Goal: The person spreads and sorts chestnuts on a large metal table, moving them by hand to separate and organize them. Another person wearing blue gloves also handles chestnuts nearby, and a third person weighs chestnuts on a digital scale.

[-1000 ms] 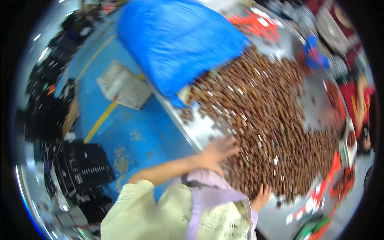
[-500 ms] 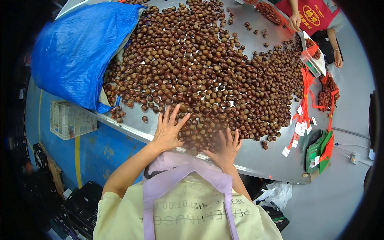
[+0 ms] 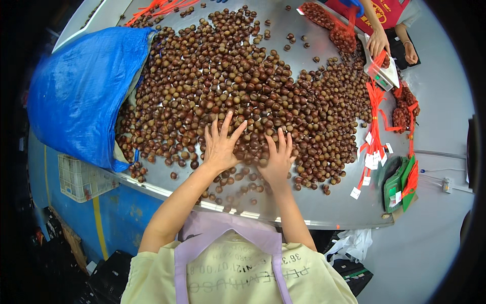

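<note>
A broad heap of brown chestnuts (image 3: 243, 81) lies spread over the metal table (image 3: 349, 213). My left hand (image 3: 221, 147) rests palm down on the near side of the heap, fingers spread among the nuts. Close to its right, my right hand (image 3: 278, 159) also lies on the chestnuts with fingers stretched out. Neither hand grips anything. Between my wrists, several loose chestnuts (image 3: 238, 190) are scattered toward the near table edge, some blurred by motion.
A blue tarp sack (image 3: 86, 96) with chestnuts at its mouth lies on the left. At right are a co-worker's hand (image 3: 377, 43) over a scale (image 3: 387, 76), filled red net bags (image 3: 402, 114), empty red nets with white tags (image 3: 373, 147) and a green tray (image 3: 396, 185). A white crate (image 3: 83, 177) stands below.
Both my hands have moved forward, away from the near edge, into the heap. Loose chestnuts now lie behind them. The co-worker's hand has moved onto the scale. The whole view has shifted slightly.
</note>
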### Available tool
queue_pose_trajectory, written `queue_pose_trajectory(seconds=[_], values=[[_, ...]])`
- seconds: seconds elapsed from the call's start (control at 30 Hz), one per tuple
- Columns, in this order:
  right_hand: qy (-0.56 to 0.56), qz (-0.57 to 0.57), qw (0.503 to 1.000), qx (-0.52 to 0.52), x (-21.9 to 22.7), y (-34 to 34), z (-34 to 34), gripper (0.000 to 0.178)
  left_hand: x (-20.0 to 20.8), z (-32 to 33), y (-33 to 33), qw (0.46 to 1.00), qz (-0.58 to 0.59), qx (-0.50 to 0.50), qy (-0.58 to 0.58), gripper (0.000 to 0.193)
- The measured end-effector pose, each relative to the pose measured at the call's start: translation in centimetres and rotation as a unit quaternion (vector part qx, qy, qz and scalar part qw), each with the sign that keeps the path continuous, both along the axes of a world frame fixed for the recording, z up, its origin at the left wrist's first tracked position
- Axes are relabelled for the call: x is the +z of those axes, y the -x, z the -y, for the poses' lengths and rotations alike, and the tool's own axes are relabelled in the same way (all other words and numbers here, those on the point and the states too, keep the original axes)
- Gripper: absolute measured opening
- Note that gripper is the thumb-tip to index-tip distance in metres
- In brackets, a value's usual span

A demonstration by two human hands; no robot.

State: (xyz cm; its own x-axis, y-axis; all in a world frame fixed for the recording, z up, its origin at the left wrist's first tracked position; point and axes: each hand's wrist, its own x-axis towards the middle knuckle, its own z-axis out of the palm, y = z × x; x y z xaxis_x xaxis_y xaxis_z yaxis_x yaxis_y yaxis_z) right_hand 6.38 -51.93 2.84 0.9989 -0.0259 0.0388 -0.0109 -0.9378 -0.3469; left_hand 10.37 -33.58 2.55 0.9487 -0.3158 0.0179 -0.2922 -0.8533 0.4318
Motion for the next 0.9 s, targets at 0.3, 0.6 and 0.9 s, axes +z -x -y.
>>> queue_pose_trajectory(seconds=[0.3,0.6,0.9], values=[[-0.054,0.03,0.998,-0.021,-1.2,-7.8,0.5,0.066,-0.4,1.9,-7.2,0.997,-0.016,0.018,-0.076,0.089],[0.01,-0.07,0.997,-0.033,-0.5,-15.2,1.4,0.069,1.1,3.9,-13.8,0.988,-0.073,0.006,-0.138,0.079],[-0.162,-0.011,0.986,0.036,4.3,-7.8,5.9,0.062,6.5,0.1,-7.7,0.996,-0.064,-0.008,0.058,0.081]])
